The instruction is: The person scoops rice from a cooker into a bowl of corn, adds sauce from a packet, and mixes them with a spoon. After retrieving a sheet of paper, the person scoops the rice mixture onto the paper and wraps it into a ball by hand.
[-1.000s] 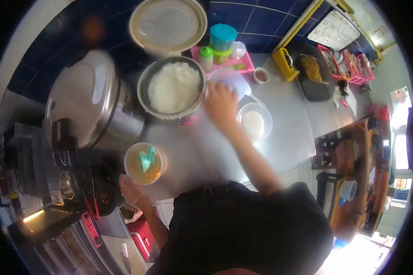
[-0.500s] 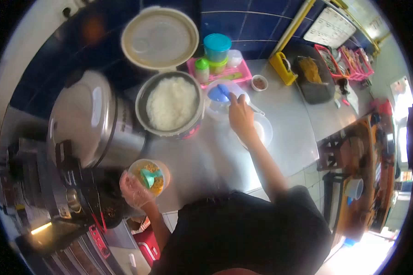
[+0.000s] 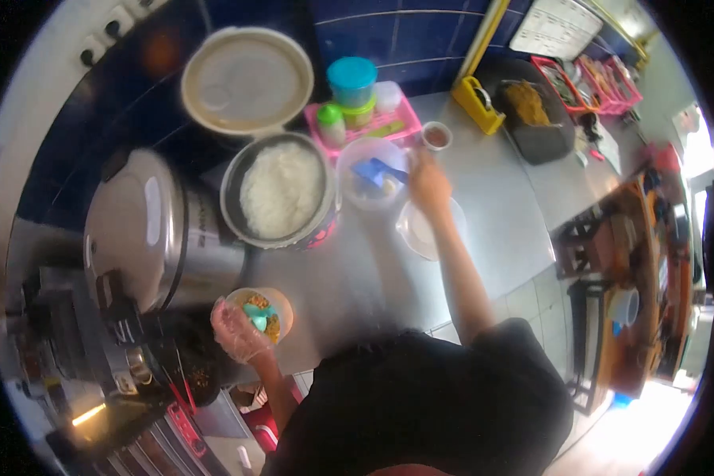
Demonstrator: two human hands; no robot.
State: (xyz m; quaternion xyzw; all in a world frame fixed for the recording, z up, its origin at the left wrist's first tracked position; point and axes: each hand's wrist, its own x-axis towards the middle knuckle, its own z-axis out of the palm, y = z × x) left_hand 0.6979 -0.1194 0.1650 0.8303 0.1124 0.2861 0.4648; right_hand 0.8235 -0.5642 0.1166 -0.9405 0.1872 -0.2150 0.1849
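My right hand (image 3: pixel 431 189) is closed around the handle of a blue scoop (image 3: pixel 370 169). The scoop's head is over a clear plastic tub (image 3: pixel 347 193) with a little pale content in it. Just below that hand is a second white, see-through bowl (image 3: pixel 422 232). My left hand (image 3: pixel 243 329), in a thin clear glove, is at the left rim of a round container (image 3: pixel 282 305). Yellow-brown crumbly food and a teal scoop (image 3: pixel 259 316) lie in this container. Blur and the glove hide how the left fingers are bent.
Cooked rice (image 3: pixel 282 190) fills an uncovered cooker, its lid (image 3: pixel 248 79) raised behind. A large steel pot (image 3: pixel 135 230) stands at left. A pink tray (image 3: pixel 408 127) holds tubs and a green-capped bottle. Nearby are a small cup (image 3: pixel 436 136) and a yellow tape dispenser (image 3: pixel 478 105).
The blue scoop has tipped from nearly upright to lying more level over the tub, and my right hand has shifted right and lower. My left hand has moved slightly over the container's rim. The view has turned.
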